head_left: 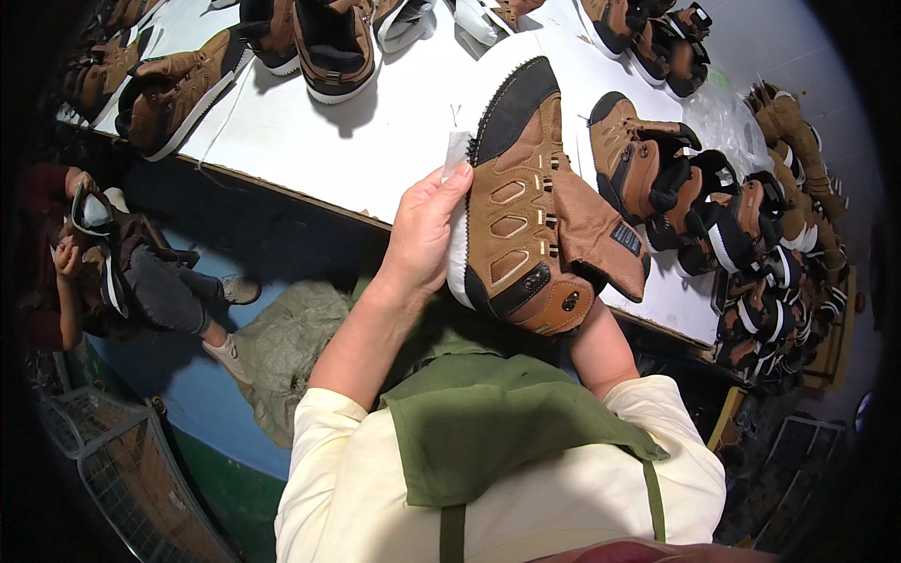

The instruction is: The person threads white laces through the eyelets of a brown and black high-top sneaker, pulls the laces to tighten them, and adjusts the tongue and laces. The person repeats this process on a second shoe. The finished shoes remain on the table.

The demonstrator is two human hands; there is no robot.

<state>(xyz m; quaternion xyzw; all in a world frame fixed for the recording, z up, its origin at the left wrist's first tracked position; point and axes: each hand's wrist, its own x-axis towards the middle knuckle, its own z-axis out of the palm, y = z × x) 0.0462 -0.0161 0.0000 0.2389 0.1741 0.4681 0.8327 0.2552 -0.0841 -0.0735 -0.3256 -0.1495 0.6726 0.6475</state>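
A brown shoe with black toe and heel trim is held up in front of me, toe pointing away and its side facing up. My left hand grips it along the sole edge, thumb pressed near a small white strip; the other fingers are hidden behind the shoe. The shoe's brown tongue flops out to the right. My right forearm reaches up behind the heel, and the shoe hides that hand, so its grip does not show.
The white tabletop carries several similar shoes, including one at the back and a group on the right. More shoes are piled beyond its right end. At left a seated person holds a shoe; a wire basket stands lower left.
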